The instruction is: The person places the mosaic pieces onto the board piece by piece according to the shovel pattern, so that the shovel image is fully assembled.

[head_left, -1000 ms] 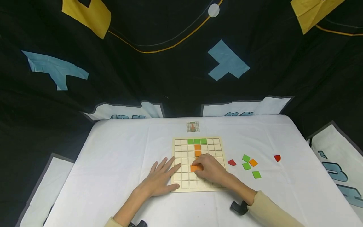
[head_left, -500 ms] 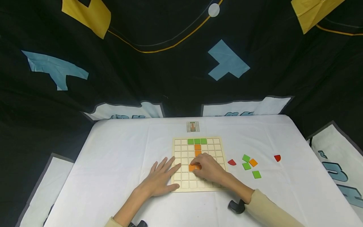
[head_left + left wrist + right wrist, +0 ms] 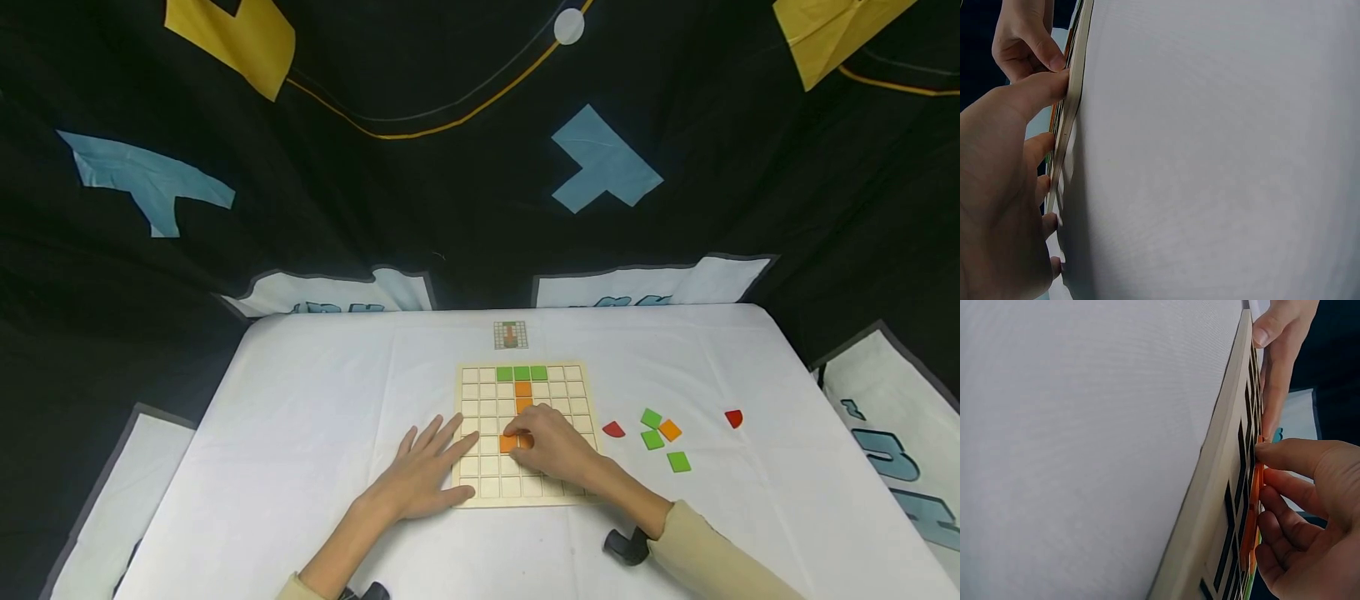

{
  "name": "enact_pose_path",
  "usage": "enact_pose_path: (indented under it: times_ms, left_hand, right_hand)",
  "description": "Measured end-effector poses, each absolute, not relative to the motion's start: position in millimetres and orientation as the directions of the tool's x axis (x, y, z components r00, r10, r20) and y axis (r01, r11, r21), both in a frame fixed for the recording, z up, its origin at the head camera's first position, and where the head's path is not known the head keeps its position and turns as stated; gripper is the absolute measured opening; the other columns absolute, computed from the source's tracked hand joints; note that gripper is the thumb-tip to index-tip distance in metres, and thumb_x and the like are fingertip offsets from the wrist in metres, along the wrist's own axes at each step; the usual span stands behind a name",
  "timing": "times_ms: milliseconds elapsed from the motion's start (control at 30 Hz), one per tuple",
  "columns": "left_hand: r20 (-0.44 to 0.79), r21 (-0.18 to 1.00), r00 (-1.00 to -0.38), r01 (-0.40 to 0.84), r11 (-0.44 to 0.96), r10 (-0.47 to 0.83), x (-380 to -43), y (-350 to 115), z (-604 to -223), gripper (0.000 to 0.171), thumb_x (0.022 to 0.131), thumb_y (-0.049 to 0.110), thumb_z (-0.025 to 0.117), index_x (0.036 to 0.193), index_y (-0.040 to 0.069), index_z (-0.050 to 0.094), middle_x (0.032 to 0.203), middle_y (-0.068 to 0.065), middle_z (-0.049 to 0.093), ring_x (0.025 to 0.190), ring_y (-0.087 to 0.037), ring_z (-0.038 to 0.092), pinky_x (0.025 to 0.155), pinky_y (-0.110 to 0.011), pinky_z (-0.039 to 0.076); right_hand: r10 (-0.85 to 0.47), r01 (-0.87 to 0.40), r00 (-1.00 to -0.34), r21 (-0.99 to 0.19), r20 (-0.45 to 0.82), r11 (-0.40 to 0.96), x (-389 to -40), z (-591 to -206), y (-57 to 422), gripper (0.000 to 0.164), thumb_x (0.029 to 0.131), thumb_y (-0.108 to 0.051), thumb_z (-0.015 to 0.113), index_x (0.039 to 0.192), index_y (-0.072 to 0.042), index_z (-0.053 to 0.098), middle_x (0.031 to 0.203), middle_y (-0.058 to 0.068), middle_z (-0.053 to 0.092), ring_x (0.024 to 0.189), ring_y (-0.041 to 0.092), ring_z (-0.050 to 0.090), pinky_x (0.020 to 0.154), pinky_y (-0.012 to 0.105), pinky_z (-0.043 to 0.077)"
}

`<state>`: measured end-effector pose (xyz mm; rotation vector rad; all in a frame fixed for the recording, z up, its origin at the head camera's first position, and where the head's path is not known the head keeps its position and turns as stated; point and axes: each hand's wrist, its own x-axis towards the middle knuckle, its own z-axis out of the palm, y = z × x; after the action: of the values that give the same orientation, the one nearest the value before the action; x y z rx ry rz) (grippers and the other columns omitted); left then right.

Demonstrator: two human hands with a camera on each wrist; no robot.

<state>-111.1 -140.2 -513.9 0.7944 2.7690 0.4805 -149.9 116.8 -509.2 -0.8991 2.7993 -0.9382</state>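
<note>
A pale wooden grid board (image 3: pixel 487 467) lies on the table. Along its far row sit green square tiles (image 3: pixel 522 374), with orange square tiles (image 3: pixel 522 389) in a column below them. My right hand (image 3: pixel 558 446) is over the middle of the board, thumb and forefinger pinching an orange square tile (image 3: pixel 508 444). Another orange patch shows between those fingers, partly hidden. In the right wrist view the thumb presses on the orange tile (image 3: pixel 1260 465) close against the grid. My left hand (image 3: pixel 420 479) lies with fingers spread, its fingertips and thumb resting on the board's left edge.
Right of the board lie several loose green tiles (image 3: pixel 678 462), an orange tile (image 3: pixel 670 430) and two red quarter-round pieces (image 3: pixel 613 429). A small printed pattern card (image 3: pixel 511 335) lies beyond the board. A dark curtain (image 3: pixel 450 217) hangs behind the white-covered table (image 3: pixel 300 400).
My right hand has shifted slightly left with the orange tile, uncovering another orange patch beside it, then held still over the last half second. My left hand has not moved.
</note>
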Motion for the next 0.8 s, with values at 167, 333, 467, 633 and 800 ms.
enact_pose_path:
  times_ms: [167,333,467,633,800]
  left_hand:
    - [-0.118,0.370,-0.829,0.473,0.799,0.546,-111.1,-140.5,-513.2,0.072,0.094,0.055,0.058,0.155,0.022,0.039,0.165,-0.009,0.019,0.150,-0.037,0.012,0.115,-0.064,0.010]
    - [-0.123,0.369,-0.830,0.471,0.802,0.544,-111.2,-140.6,-513.5,0.072,0.094,0.055,0.058,0.156,0.023,0.038,0.165,-0.009,0.018,0.150,-0.037,0.011,0.115,-0.064,0.009]
    - [-0.125,0.371,-0.832,0.467,0.803,0.541,-111.0,-139.6,-513.5,0.072,0.094,0.055,0.058,0.156,0.022,0.038,0.165,-0.009,0.017,0.150,-0.036,0.011,0.115,-0.063,0.009]
    - [-0.127,0.369,-0.832,0.466,0.804,0.540,-111.0,-139.0,-513.4,0.073,0.094,0.055,0.058,0.156,0.022,0.038,0.165,-0.009,0.017,0.150,-0.037,0.011,0.115,-0.063,0.009]
    - [-0.137,0.365,-0.834,0.458,0.810,0.534,-111.2,-138.9,-514.2,0.073,0.094,0.056,0.058,0.156,0.023,0.037,0.166,-0.007,0.016,0.150,-0.035,0.011,0.116,-0.063,0.009]
  right_hand:
    - [-0.541,-0.508,-0.831,-0.573,0.130,0.643,-148.8,-509.3,118.6,0.022,0.081,-0.012,0.080,0.102,-0.011,0.077,0.097,-0.004,0.070,0.089,0.014,0.056,0.079,0.033,0.049]
    - [-0.486,-0.468,-0.862,-0.594,0.144,0.654,-148.4,-508.5,129.4,0.022,0.081,-0.015,0.081,0.103,-0.014,0.077,0.100,-0.007,0.069,0.094,0.013,0.058,0.084,0.035,0.050]
    - [-0.420,-0.420,-0.894,-0.617,0.156,0.665,-148.0,-505.3,147.3,0.021,0.082,-0.015,0.081,0.103,-0.013,0.077,0.101,-0.006,0.069,0.096,0.016,0.059,0.085,0.038,0.051]
    - [-0.331,-0.353,-0.930,-0.644,0.160,0.679,-145.3,-502.0,179.8,0.022,0.084,-0.011,0.080,0.105,-0.008,0.076,0.104,-0.001,0.070,0.096,0.021,0.061,0.082,0.039,0.052]
    - [-0.250,-0.316,-0.949,-0.639,0.194,0.702,-140.1,-501.5,214.0,0.024,0.084,-0.007,0.079,0.108,-0.004,0.075,0.104,0.003,0.070,0.091,0.023,0.061,0.075,0.039,0.053]
